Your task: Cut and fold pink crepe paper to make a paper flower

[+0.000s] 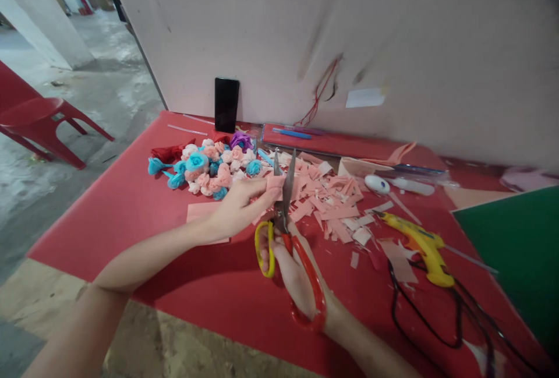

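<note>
My right hand (293, 273) grips scissors (285, 209) with one yellow and one red handle loop, blades open and pointing up. My left hand (238, 206) pinches a small pink paper piece (275, 183) between the blades. Both hands hover over a red table (131, 203). Behind them lies a heap of cut pink paper scraps (332, 200) and a pile of small paper roses (209, 168) in pink, blue, white and purple.
A yellow glue gun (425, 247) with a black cord (419, 320) lies at the right. A black phone (226, 104) leans on the wall. A green sheet (515, 250) covers the right corner. A white tool (393, 184) sits behind the scraps. A red plastic chair (39, 119) stands on the floor at left.
</note>
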### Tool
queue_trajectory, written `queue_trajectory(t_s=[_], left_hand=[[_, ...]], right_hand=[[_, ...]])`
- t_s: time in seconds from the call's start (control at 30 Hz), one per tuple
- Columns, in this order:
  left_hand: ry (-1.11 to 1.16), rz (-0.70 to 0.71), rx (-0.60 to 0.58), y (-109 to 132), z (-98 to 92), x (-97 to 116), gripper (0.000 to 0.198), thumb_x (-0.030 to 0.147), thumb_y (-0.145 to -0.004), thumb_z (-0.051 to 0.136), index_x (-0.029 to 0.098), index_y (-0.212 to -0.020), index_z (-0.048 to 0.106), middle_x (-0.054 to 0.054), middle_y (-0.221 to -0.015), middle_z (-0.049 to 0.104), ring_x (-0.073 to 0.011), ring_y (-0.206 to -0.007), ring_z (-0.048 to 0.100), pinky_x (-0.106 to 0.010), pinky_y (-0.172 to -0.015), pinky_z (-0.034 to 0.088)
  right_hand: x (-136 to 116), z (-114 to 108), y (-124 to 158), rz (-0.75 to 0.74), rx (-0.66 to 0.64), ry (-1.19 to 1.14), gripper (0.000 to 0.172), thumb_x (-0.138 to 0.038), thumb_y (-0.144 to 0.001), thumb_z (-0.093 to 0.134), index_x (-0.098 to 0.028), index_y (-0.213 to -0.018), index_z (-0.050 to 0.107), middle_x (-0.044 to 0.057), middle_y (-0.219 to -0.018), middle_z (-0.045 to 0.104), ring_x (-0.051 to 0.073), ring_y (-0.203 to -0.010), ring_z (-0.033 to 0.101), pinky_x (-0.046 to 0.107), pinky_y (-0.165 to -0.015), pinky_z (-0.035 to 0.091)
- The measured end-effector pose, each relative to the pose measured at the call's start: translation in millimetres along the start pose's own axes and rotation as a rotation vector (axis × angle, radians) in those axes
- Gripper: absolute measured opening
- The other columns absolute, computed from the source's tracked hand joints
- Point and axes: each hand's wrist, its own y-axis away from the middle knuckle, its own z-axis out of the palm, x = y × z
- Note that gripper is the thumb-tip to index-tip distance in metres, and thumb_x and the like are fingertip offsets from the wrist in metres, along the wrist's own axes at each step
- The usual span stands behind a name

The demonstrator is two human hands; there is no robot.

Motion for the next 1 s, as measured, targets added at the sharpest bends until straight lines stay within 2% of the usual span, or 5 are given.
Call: queue_trajectory(t_s=[0.27, 0.47, 0.73, 0.87, 1.0], left_hand=[[0.102, -0.275, -0.034, -10.4, 10.4, -25.3, 0.040, 0.046, -0.082, 0.039, 0.018, -0.055, 0.028, 0.005, -0.053, 0.028, -0.0080, -0.052, 0.028, -0.023, -0.051, 0.024], [0.196, -0.314, -0.057, -16.9, 17.1, -50.7, 0.042, 0.051, -0.079, 0.041, 0.017, -0.054, 0.036, 0.005, -0.052, 0.035, -0.0078, -0.051, 0.034, -0.023, -0.052, 0.028], [0.400, -0.277, -0.056, -16.2, 6.4, -39.1, 0.037, 0.043, -0.077, 0.045, 0.016, -0.053, 0.038, 0.004, -0.051, 0.039, -0.0068, -0.049, 0.035, -0.023, -0.052, 0.031], [0.476, -0.227, -0.050, -13.4, -5.9, -28.6, 0.038, 0.042, -0.079, 0.047, 0.016, -0.052, 0.039, 0.004, -0.052, 0.041, -0.0075, -0.051, 0.039, -0.024, -0.054, 0.034], [0.511, -0.149, -0.080, -8.1, -15.5, -18.8, 0.039, 0.043, -0.083, 0.050, 0.015, -0.056, 0.046, 0.002, -0.055, 0.048, -0.0072, -0.051, 0.043, -0.023, -0.054, 0.036]], right_hand=[[15.3, 5.3, -22.9, 0.147, 0.113, -0.158, 0.036, -0.054, -0.076, 0.054, -0.022, -0.071, 0.040, -0.011, -0.043, 0.035, 0.004, -0.029, 0.031, 0.017, -0.028, 0.026], [19.9, 0.8, -40.4, 0.191, 0.143, -0.203, 0.044, -0.057, -0.068, 0.060, -0.021, -0.060, 0.035, -0.012, -0.038, 0.030, 0.002, -0.026, 0.024, 0.015, -0.025, 0.021], [-5.1, -22.4, -49.4, 0.140, 0.057, -0.257, 0.028, -0.041, -0.060, 0.061, -0.020, -0.067, 0.045, -0.005, -0.056, 0.052, 0.009, -0.044, 0.051, 0.022, -0.043, 0.044], [-20.9, -28.7, -31.2, 0.138, -0.070, -0.166, 0.024, -0.040, -0.071, 0.057, -0.018, -0.073, 0.049, -0.003, -0.056, 0.053, 0.011, -0.046, 0.051, 0.023, -0.045, 0.042], [-26.5, -26.6, -10.2, 0.013, -0.148, 0.055, 0.028, -0.046, -0.083, 0.045, -0.018, -0.087, 0.048, -0.003, -0.061, 0.052, 0.009, -0.046, 0.047, 0.022, -0.043, 0.037]])
